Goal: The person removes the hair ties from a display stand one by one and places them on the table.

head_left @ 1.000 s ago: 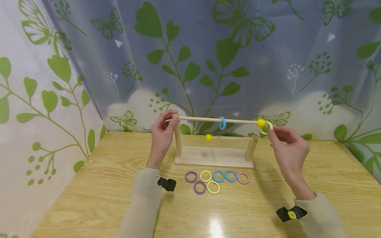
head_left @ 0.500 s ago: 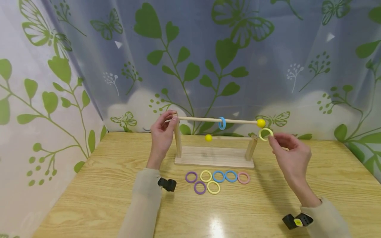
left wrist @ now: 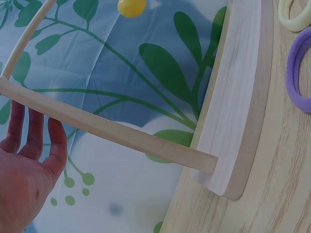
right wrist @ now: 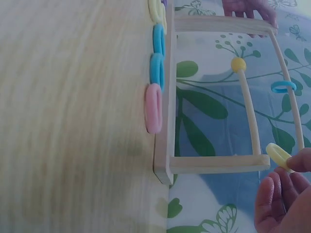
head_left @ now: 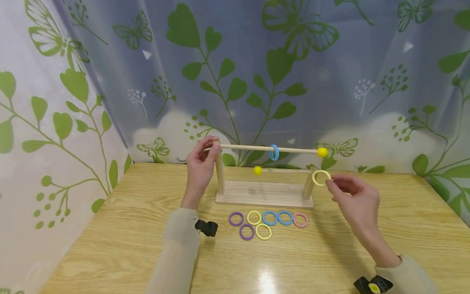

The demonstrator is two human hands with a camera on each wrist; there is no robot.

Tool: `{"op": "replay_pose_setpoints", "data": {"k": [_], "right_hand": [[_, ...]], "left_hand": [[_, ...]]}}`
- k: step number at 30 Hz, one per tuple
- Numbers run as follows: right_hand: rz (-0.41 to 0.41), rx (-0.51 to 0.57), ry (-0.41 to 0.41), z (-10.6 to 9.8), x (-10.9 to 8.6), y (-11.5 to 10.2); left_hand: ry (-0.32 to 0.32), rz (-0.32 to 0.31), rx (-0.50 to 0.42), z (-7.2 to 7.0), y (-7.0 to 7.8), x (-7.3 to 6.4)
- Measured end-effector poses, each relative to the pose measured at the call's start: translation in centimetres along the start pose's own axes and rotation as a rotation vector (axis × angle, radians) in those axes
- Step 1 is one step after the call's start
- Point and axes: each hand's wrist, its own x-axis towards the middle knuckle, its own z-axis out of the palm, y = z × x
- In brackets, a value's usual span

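Note:
My left hand (head_left: 201, 159) grips the top of the tall left post (head_left: 219, 175) of a wooden stand (head_left: 264, 200). In the left wrist view its fingers (left wrist: 57, 138) lie against the post. My right hand (head_left: 358, 202) pinches a pale yellow ring (head_left: 321, 185) between thumb and fingers, held in the air by the short right post (head_left: 309, 188). That ring (right wrist: 278, 156) is off both rods. A blue ring (head_left: 277, 153) hangs on the upper rod (head_left: 246, 147), which ends in a yellow ball (head_left: 322, 152). The lower rod (head_left: 286, 170) carries another yellow ball (head_left: 258, 170) and no ring.
Several rings lie flat on the wooden table (head_left: 121, 245) before the stand: purple (head_left: 230, 220), yellow (head_left: 263, 239), blue (head_left: 269, 225) and pink (head_left: 307, 221). Behind the table hangs a patterned curtain (head_left: 235, 118).
My right hand has carried the yellow ring away from the upper rod's ball end, down and slightly left to the short post. My left hand has stayed on the tall post.

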Motion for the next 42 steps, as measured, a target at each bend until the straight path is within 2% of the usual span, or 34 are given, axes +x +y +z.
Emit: {"op": "replay_pose_setpoints", "data": {"k": [9,15,20,42], "right_hand": [[0.060,0.022,-0.098,0.0,-0.9,0.7],[0.159,0.138,-0.152,0.1,-0.9,0.7],[0.219,0.125,-0.202,0.0,-0.9,0.9],[0.234,0.088,-0.396,1.0,-2.4,0.5]], "left_hand": [[-0.004,0.000,0.001,0.0,-0.1,0.0],[0.003,0.021,-0.008,0.1,0.1,0.2],[0.009,0.025,-0.009,0.2,0.1,0.2],[0.013,0.015,-0.012,0.1,0.0,0.1]]}}
